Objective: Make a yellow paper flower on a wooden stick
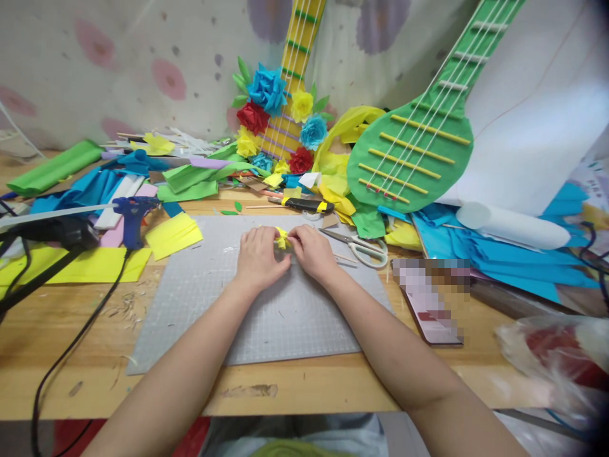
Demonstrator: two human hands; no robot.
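Yellow paper (283,239) | right hand (311,251) pinching it; left hand (259,255) touching, grip unclear | mat (295,324) room near | scissors (352,241) close right

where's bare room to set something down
On the gray mat between left forearm and right forearm, scraps aside; also tabletop between flat pinkish item and plastic bag. Crowded: left, around blue glue gun and yellow paper; back, below green instrument; right, by blue paper.

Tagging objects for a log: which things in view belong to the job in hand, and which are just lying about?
Likely part of the job:
small yellow piece, between left hand and right hand
grey cutting mat, beneath
scissors, untouched

Seemingly just lying about:
white roll
blue sheets
green guitar-shaped piece
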